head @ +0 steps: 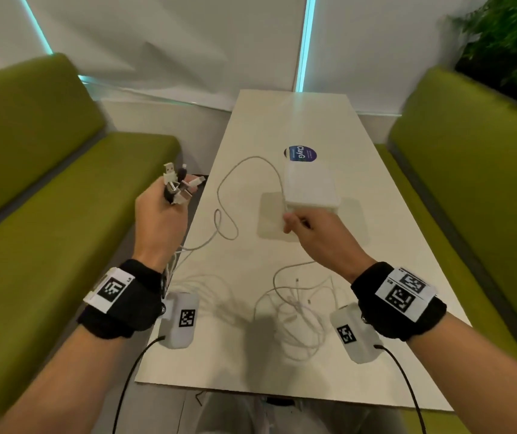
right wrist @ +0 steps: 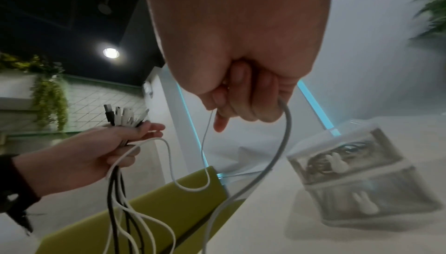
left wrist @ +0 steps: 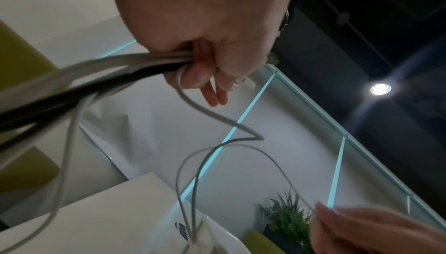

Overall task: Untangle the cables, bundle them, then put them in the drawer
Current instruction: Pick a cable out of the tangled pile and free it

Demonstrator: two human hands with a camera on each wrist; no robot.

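White and black limp cable ends (head: 177, 186) sit fisted in the left hand (head: 160, 220) beside the pale table (head: 376, 245); the right hand (head: 316, 234) pinches one thin white cable (head: 251, 164); light, floppy, best held near plugs.

Left hand (left wrist: 205, 35) gripping cables (left wrist: 115, 67) — white, black

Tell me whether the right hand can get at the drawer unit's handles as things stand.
Probably yes: the right hand is just in front of the drawer unit with nothing between, but its fingers grip a white cable, which would likely have to be let go of first.
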